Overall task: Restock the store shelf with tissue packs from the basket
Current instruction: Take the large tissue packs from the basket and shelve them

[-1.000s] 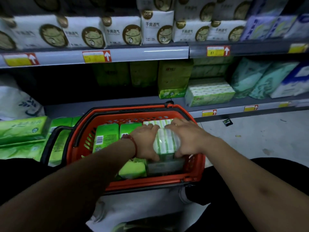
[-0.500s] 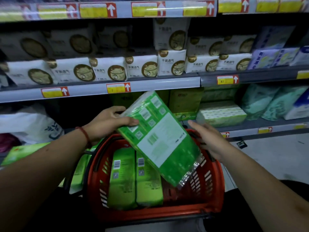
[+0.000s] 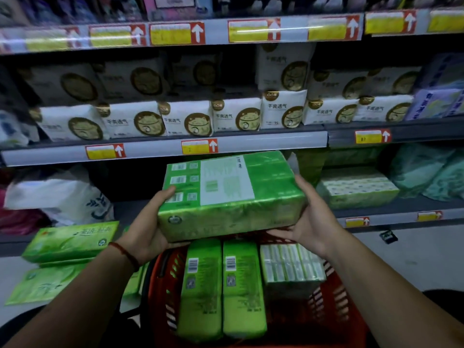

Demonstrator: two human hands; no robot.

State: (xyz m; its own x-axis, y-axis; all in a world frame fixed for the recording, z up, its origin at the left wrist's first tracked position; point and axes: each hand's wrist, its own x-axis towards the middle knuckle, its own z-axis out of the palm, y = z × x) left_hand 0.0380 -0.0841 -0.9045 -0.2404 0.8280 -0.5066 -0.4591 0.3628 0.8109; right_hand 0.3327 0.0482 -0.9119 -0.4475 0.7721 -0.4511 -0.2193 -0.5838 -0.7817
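The left grip (image 3: pixel 148 229) clasped the left end of a large green plastic-wrapped tissue pack (image 3: pixel 231 194), thumb laid over the top face and fingers curled underneath. The right grip (image 3: pixel 311 217) cupped the opposite end, thumb upright along the end face and fingers tucked below. Both forearms reached in from five and seven o'clock, with a thin red string bracelet (image 3: pixel 125 254) round the left wrist.

The pack was held clear above a red plastic shopping basket (image 3: pixel 334 320), in front of the grey metal store shelf (image 3: pixel 150 153). Its long axis ran nearly nine to three o'clock, the right end slightly higher in view. Its broad face with the white printed label was turned up toward the camera.

Inside the basket, at six o'clock from the held pack, two slim green packs (image 3: pixel 200 290) stood side by side, touching. A white-and-green striped pack (image 3: pixel 291 264) sat just beside them at three o'clock. At eight o'clock, flat green tissue packs (image 3: pixel 72 239) lay stacked outside the basket. At twelve o'clock, white packs with round brown emblems (image 3: pixel 185 119) lined the upper shelf.
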